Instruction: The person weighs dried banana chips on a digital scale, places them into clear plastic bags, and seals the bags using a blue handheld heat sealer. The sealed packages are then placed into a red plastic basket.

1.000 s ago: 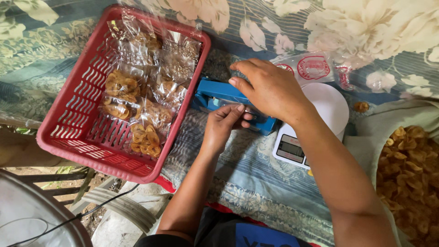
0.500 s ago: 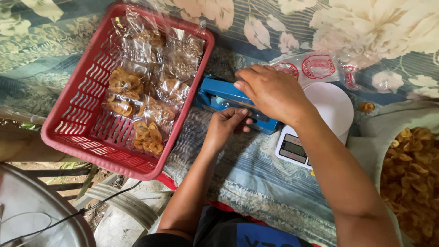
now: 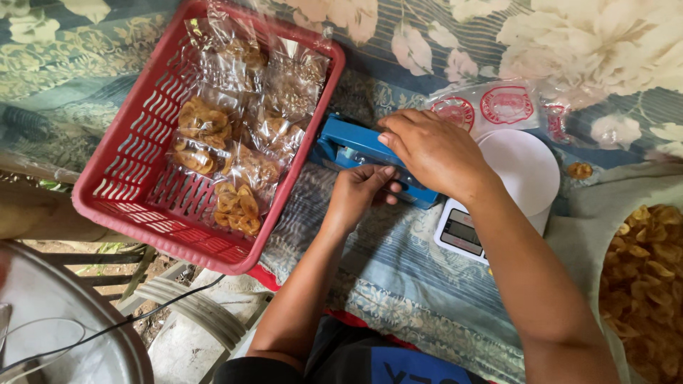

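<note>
1. Soft, even daylight; nothing is dim.
2. Glare glints off the clear snack bags [image 3: 235, 142] toward ten o'clock.
3. Faint shadow under the right hand [image 3: 434, 153] at centre.
4. The metal basin [image 3: 64, 334] at seven o'clock is blurred; the edges look slightly stretched.
</note>
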